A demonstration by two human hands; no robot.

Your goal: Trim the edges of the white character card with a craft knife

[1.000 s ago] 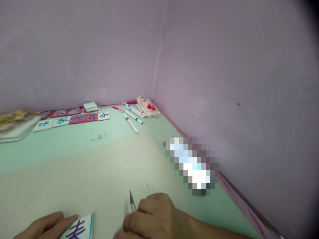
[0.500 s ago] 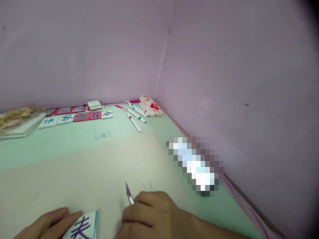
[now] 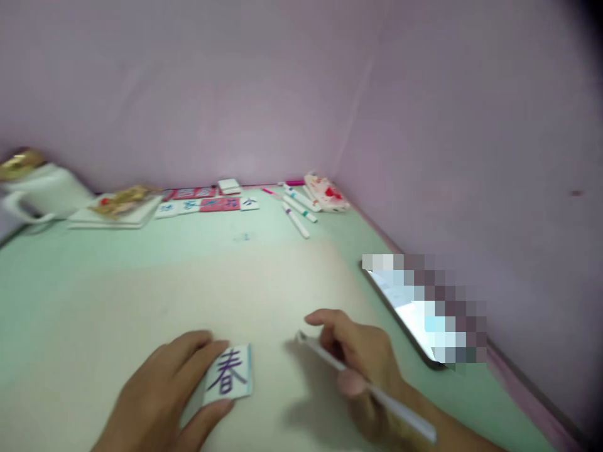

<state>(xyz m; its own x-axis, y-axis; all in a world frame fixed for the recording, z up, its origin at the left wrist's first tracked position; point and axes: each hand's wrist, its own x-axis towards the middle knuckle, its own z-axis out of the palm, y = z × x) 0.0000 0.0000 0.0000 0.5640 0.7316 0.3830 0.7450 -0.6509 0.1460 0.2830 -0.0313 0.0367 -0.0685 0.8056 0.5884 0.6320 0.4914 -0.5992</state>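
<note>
A small white square card [image 3: 227, 376] with a purple written character and a blue right edge lies on the beige sheet. My left hand [image 3: 162, 389] grips it from the left, fingertips on its top edge and thumb along its bottom edge. To the right, my right hand [image 3: 367, 370] is raised a little above the sheet, closed around a slim silver craft knife [image 3: 402, 414]. The knife slants from upper left to lower right with the index finger lifted off it; blur keeps me from making out the blade.
Rows of red and white character cards [image 3: 220, 204] lie at the back, beside marker pens [image 3: 296, 221] and a red-stained tissue [image 3: 325, 193]. Back left are a white mug [image 3: 51, 191] and white boards [image 3: 110, 220]. A phone [image 3: 400, 307] lies along the right wall.
The view has swung left and down. My right hand has turned the craft knife, so its blade no longer shows clearly. My left hand still has the card, now fully visible.
</note>
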